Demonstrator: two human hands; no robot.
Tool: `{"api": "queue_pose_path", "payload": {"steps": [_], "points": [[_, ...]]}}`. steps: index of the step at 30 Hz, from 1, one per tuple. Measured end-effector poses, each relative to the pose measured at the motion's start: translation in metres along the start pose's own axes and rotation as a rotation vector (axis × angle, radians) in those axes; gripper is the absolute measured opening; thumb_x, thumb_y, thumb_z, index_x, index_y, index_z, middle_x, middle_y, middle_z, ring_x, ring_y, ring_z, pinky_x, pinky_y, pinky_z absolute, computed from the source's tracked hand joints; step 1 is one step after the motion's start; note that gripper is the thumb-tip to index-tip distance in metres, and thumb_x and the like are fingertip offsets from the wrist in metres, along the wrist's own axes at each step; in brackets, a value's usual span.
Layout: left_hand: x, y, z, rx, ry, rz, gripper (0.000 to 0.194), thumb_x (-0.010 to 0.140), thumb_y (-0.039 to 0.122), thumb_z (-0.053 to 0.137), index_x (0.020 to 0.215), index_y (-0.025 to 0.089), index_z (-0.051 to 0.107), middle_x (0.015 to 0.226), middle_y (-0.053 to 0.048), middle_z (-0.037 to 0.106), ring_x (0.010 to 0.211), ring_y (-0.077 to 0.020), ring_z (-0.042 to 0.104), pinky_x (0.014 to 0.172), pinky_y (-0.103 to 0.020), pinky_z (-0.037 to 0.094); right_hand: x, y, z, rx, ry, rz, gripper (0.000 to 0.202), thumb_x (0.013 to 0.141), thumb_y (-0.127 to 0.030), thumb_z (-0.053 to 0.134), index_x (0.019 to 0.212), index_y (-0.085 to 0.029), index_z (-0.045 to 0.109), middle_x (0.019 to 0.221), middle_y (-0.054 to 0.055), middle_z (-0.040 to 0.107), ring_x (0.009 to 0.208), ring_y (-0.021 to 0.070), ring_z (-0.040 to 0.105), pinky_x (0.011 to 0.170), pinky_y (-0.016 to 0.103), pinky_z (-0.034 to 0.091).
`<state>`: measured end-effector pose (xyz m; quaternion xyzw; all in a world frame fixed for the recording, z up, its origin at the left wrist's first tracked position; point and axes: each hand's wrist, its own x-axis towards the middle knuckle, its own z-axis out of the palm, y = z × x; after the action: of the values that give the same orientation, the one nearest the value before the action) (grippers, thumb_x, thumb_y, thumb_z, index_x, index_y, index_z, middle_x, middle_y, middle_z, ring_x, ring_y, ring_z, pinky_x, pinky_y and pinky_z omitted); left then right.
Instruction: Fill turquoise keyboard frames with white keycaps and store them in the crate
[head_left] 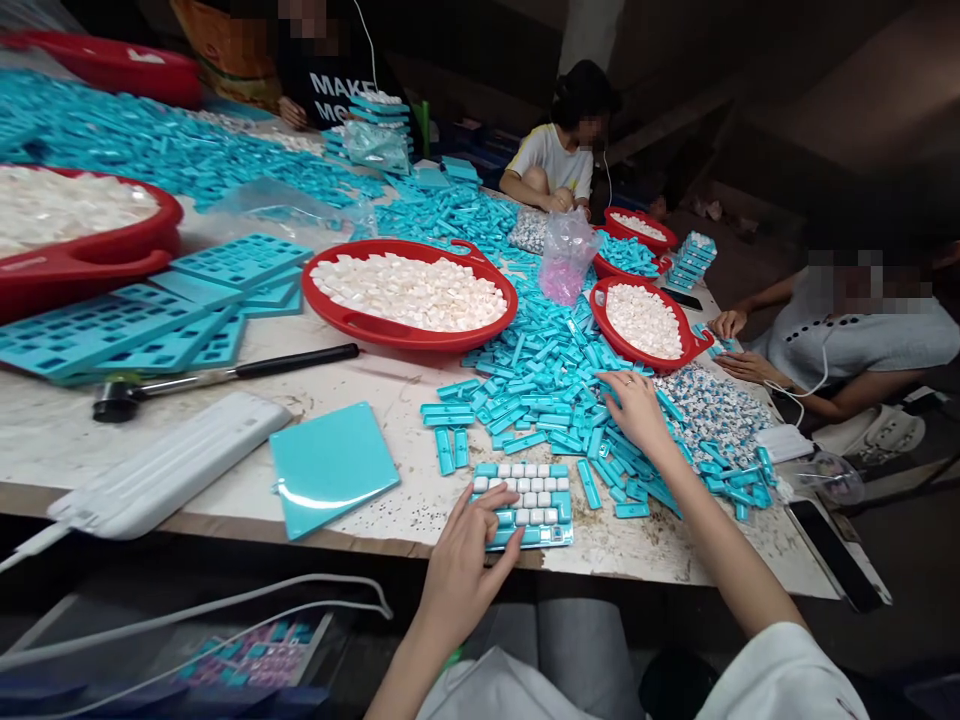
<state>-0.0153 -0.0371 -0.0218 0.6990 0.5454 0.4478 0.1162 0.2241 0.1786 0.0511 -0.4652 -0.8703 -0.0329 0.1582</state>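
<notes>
A small blue keyboard with white and blue keycaps (532, 500) lies at the table's front edge. My left hand (469, 545) grips its left side, fingers curled over the keys and thumb at the front edge. At the lower right of the keyboard, one spot has no cap on it. My right hand (636, 405) reaches over a spread pile of long blue keycaps (555, 370), its fingers apart and touching the pile. Whether a fingertip presses on one cap is too small to tell.
Red baskets of white keycaps (409, 338) stand behind. On the left lie a blue square plate (334, 465), a white power strip (176, 465), a hammer (225, 378) and blue key frames (112, 325). A phone (832, 555) lies right. Several people sit around the table.
</notes>
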Motion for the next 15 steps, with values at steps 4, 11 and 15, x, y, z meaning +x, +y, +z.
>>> {"api": "queue_pose_path", "payload": {"steps": [4,11,15], "points": [[0.000,0.000,0.000,0.013,-0.003,0.002,0.026,0.097,0.021,0.054,0.084,0.026,0.032,0.114,-0.005,0.071,0.123,-0.0237,0.064,0.114,-0.057,0.041,0.018,-0.016,0.010,0.094,-0.126,-0.130,0.039,0.095,-0.011,0.051,0.128,-0.025,0.064,0.134,0.007,0.065,0.127,0.0282,0.053,0.104,0.046,0.038],[0.001,0.001,-0.001,0.033,-0.014,0.012,0.019,0.097,0.021,0.055,0.087,0.025,0.039,0.112,-0.005,0.072,0.122,-0.0231,0.064,0.114,-0.054,0.041,0.030,-0.008,0.021,0.133,-0.082,0.016,0.029,0.097,-0.016,0.051,0.121,-0.020,0.068,0.112,0.010,0.074,0.108,0.0286,0.065,0.098,0.043,0.043],[0.001,0.002,-0.001,0.044,-0.005,0.019,0.013,0.096,0.021,0.055,0.089,0.025,0.044,0.111,-0.004,0.073,0.120,-0.0234,0.066,0.114,-0.053,0.042,0.023,0.001,0.018,0.168,-0.018,0.063,0.032,0.099,-0.021,0.046,0.125,-0.016,0.065,0.113,0.012,0.072,0.106,0.0264,0.066,0.096,0.038,0.047]]}}
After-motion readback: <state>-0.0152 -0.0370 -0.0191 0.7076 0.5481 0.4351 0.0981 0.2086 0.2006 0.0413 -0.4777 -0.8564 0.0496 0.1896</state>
